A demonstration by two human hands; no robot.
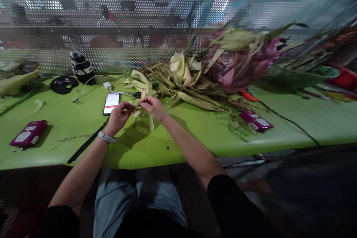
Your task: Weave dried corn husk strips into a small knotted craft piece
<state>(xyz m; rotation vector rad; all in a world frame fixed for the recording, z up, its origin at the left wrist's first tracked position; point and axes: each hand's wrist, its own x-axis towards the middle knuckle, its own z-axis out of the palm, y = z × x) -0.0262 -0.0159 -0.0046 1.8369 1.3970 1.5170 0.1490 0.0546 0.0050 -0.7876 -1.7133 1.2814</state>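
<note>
My left hand (119, 114), with a white wristband, and my right hand (153, 106) meet over the green table (69, 134), both pinched on a pale yellow-green husk strip (141, 112) whose end hangs down toward the table. Just behind my hands lies a pile of pale husks and dry leaves (178, 81). A phone (111, 103) with a lit screen lies beside my left hand.
A large purple-and-green plant bundle (240, 59) lies at the back right. Magenta packets (29, 133) (256, 120), a black bottle (81, 67), a black disc (64, 84), a charger cable (89, 83), scissors (131, 93) and a black cord (290, 122) lie on the table. Perforated metal screen (111, 15) stands behind.
</note>
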